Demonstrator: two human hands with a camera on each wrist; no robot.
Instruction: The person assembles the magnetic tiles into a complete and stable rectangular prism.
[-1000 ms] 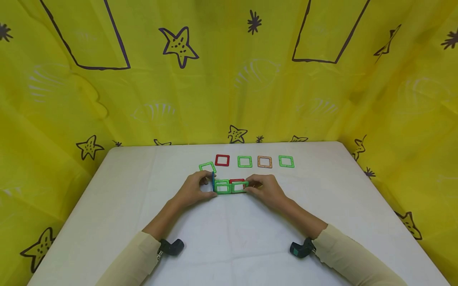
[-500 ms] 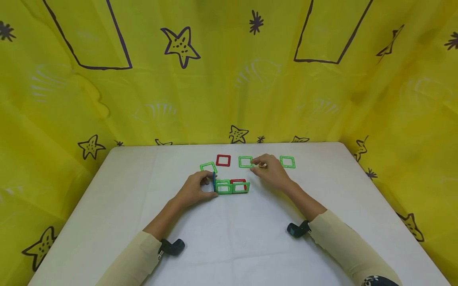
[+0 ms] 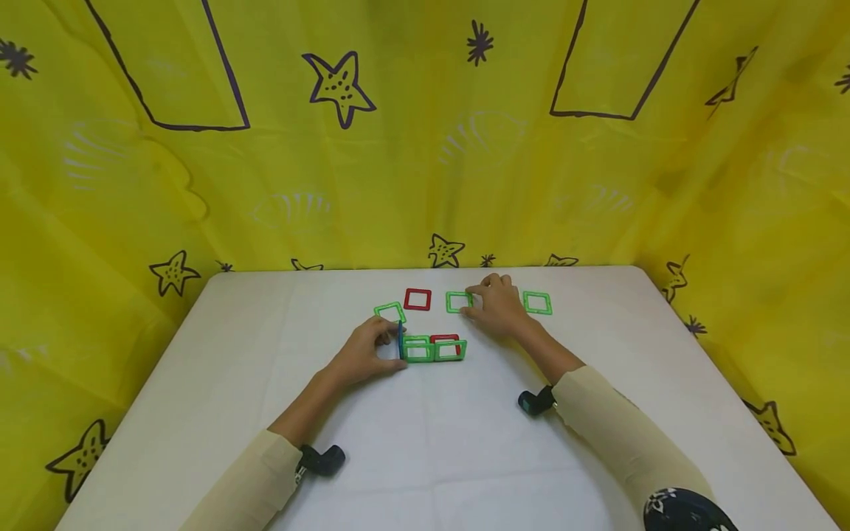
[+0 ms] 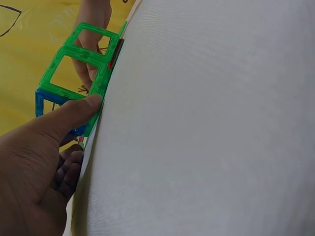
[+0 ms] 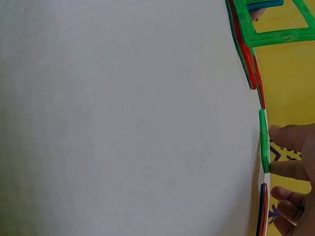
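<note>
L hand [image 3: 360,352] clamped on upright blue sq. [image 3: 401,341], thumb at its near corner, prob. to steady the joined green sqs. [image 3: 434,352] on the bench [image 3: 425,435]. Loose red sq. [image 3: 417,309] flat behind, presumably kept w/in reach. Then flat green sq. [image 3: 448,302]; R hand [image 3: 498,306] at its R side, thumb & finger apart, presumably to suit its width; can't tell if clamped. Far R: another flat green sq. [image 3: 538,313], prob. spare.

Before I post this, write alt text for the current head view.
A person's left hand grips the blue end frame of a small square-frame structure on a white table. The right hand has thumb and finger at the edges of a flat green frame farther back. A yellow starfish-print curtain hangs behind.
</note>
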